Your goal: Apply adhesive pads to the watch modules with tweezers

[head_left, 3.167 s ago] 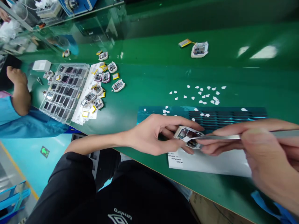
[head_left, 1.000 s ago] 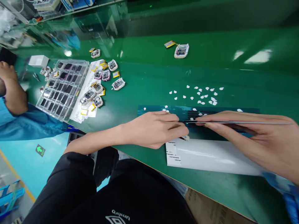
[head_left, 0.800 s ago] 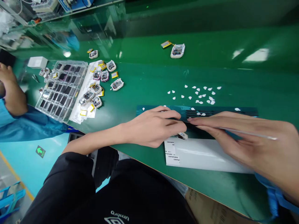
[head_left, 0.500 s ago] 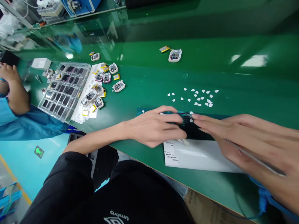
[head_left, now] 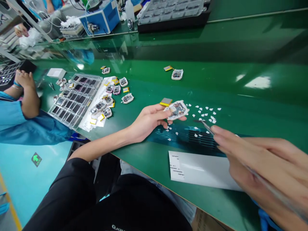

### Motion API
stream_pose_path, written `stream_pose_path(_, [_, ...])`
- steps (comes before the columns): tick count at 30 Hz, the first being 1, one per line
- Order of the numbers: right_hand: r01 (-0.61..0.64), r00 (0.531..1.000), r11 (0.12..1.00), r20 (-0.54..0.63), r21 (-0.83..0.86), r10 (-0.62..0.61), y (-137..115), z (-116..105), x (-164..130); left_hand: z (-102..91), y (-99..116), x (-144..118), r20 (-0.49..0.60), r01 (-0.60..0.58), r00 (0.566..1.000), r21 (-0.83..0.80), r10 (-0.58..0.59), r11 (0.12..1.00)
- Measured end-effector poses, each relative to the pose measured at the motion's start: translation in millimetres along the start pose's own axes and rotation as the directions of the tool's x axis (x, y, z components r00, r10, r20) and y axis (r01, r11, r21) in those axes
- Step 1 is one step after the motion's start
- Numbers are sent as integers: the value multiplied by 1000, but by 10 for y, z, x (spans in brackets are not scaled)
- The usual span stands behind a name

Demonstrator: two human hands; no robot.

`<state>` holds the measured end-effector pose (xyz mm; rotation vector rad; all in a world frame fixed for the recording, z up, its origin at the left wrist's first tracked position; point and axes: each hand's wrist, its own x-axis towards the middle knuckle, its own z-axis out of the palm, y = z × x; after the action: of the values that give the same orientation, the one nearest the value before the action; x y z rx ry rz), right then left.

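Note:
My left hand (head_left: 148, 123) is closed on the edge of a white watch case (head_left: 178, 110), whose open side shows a circuit board. A yellow-edged battery (head_left: 166, 102) hangs on it by thin wires, above my fingers. In my right hand (head_left: 255, 163) is a pair of metal tweezers (head_left: 207, 127), tips pointing left, a short way right of the case. Small white tab stickers (head_left: 206, 114) lie scattered behind the tips. Below both hands is a dark film strip (head_left: 185, 141) with several more stickers on it.
A white printed sheet (head_left: 202, 170) lies at the near edge. Another open case (head_left: 177, 74) sits farther back. Left are several cases with batteries (head_left: 127, 98) and a clear compartment tray (head_left: 77, 96). A co-worker's arm (head_left: 30, 93) rests beyond. A black tray (head_left: 173, 19) stands behind.
My left hand has lifted off the film strip and turned, bringing the watch case and battery into plain view. My right hand with the tweezers has moved slightly right, apart from the left. The view has shifted.

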<state>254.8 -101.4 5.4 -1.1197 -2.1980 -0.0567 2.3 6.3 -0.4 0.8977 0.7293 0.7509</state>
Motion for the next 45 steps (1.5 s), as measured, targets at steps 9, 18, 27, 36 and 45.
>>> stream_pose_path(9, [-13, 994, 1000, 112, -27, 16, -207, -8, -6, 54, -64, -32, -68, 111, 991, -56, -115, 992])
stream_pose_path(18, [-38, 989, 999, 146, 9, 36, -247, 79, -4, 177, -67, -111, -199, 20, 980, -38, -27, 999])
stream_pose_path(27, [-16, 990, 1000, 137, -4, 17, -249, 156, -48, 224, -118, -151, -191, -29, 981, 80, 43, 996])
stream_pose_path(36, [-14, 991, 1000, 133, 8, 13, -241, 179, -66, 234, -114, -157, -177, -9, 984, 85, 24, 996])
stream_pose_path(45, [-34, 991, 996, 130, 79, 23, -261, 136, -47, 258, -158, -150, -156, 11, 988, 45, -4, 999])
